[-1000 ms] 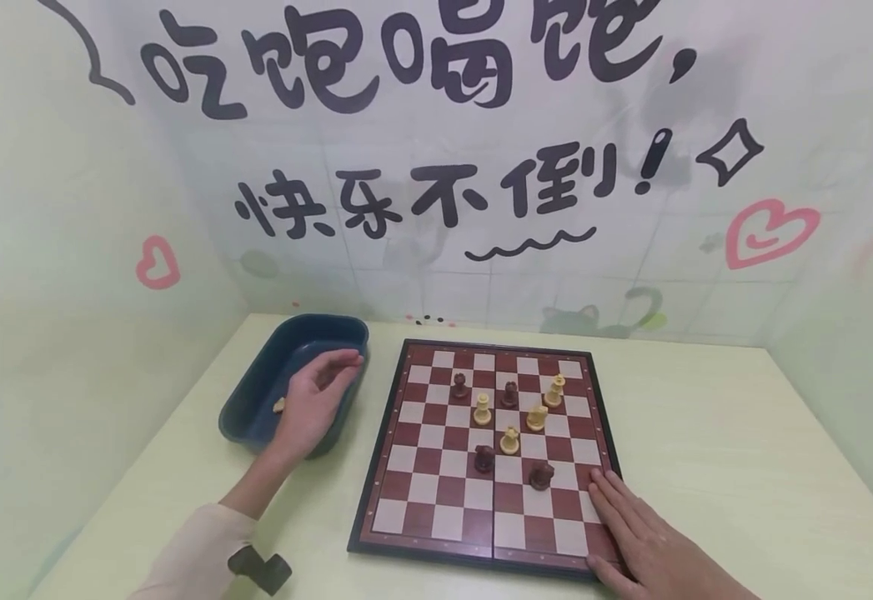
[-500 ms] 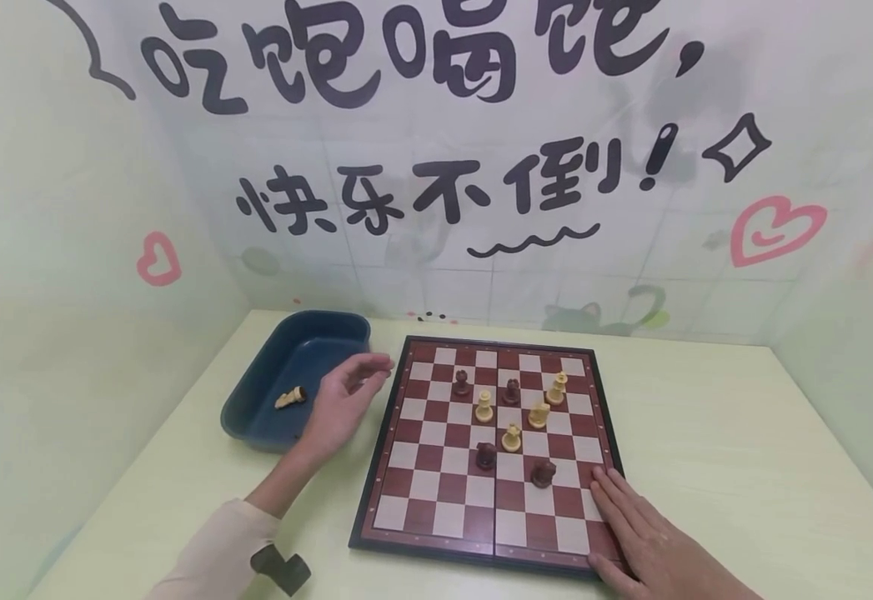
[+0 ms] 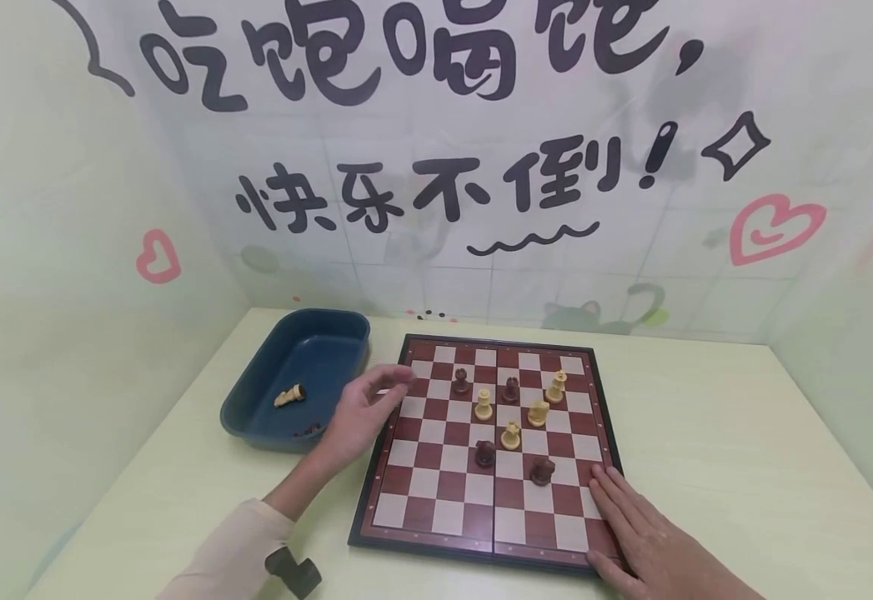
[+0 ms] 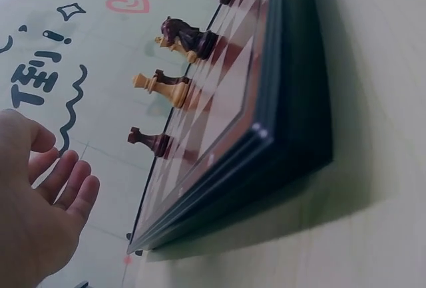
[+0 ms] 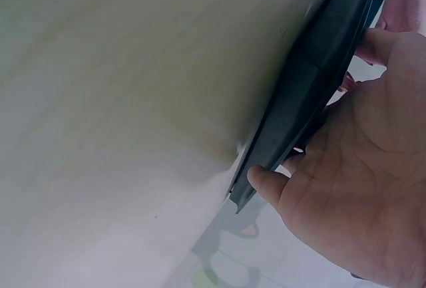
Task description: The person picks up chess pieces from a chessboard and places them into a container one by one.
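My left hand (image 3: 364, 412) hovers over the left edge of the chessboard (image 3: 424, 518), fingers loosely bent. Nothing shows between thumb and fingertips in the left wrist view, where the hand (image 4: 43, 201) hangs beside a dark rook (image 4: 150, 142). On the board's near right edge my right hand (image 3: 642, 533) rests with straight fingers. Several chess pieces stand upright on the squares: among them a dark rook (image 3: 461, 382), a tall light piece (image 3: 484, 405), a light knight (image 3: 538, 412) and two dark knights, one (image 3: 484, 452) left of the centre seam and the other (image 3: 542, 472) right of it.
Left of the board sits a dark blue plastic bin (image 3: 235, 412). A light chess piece (image 3: 290, 395) lies on its side in it, with dark pieces (image 3: 310, 430) near the front wall, partly behind my left wrist. A printed wall cloth (image 3: 436, 283) closes off the table's back.
My left hand has moved right, from over the bin to the board's left edge, uncovering the pieces in the bin. My right hand and the pieces on the board stay put.
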Tool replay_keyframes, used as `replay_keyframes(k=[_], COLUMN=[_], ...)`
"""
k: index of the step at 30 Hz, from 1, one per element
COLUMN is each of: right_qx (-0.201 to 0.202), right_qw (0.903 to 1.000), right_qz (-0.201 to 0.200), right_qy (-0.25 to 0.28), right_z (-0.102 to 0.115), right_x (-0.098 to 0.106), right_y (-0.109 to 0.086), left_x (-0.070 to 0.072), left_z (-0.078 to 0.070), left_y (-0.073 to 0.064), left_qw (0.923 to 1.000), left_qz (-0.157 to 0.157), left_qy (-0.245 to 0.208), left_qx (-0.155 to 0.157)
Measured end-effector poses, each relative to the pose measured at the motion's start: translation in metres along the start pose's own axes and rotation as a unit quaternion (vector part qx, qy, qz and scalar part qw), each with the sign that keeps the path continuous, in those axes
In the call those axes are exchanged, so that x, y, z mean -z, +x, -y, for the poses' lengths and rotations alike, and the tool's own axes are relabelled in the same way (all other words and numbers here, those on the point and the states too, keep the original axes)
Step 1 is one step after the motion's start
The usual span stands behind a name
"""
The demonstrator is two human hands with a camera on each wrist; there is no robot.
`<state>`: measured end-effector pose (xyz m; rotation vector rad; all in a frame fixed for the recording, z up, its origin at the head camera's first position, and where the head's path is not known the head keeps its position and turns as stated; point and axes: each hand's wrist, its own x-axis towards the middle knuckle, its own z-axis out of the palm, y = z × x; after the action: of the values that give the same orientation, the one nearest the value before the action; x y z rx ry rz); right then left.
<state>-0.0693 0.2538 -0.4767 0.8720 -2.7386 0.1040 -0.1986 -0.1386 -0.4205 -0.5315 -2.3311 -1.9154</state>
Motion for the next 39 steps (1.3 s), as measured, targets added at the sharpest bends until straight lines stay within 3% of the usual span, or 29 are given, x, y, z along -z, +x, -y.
replay_keyframes(k=[6,10,16,21,26,39], right_qx=[-0.007,0.000,-0.008,-0.033,-0.033,-0.044], right_qw=[0.9999,0.9998,0.9999,0.9991,0.9992,0.9981], right_qz=[-0.001,-0.017,-0.013,0.013,0.008,0.032], right_qy=[0.012,0.003,0.004,0.021,0.019,0.029], right_z=[0.002,0.003,0.004,0.005,0.006,0.004], right_x=[-0.002,-0.004,-0.004,-0.002,-0.001,0.002], right_y=[-0.001,-0.003,-0.005,-0.003,-0.001,0.001], left_x=[-0.012,-0.021,-0.033,-0.041,-0.049,-0.068], left_z=[0.004,0.007,0.011,0.008,0.002,0.000], left_y=[-0.002,-0.007,-0.011,-0.011,-0.013,-0.009], left_qw=[0.9998,0.9987,0.9954,0.9864,0.9762,0.9762], left_qz=[0.014,0.044,0.090,0.152,0.201,0.206], left_qy=[-0.003,-0.013,0.018,0.054,0.071,-0.019], left_qx=[0.011,0.019,0.028,0.031,0.042,0.064])
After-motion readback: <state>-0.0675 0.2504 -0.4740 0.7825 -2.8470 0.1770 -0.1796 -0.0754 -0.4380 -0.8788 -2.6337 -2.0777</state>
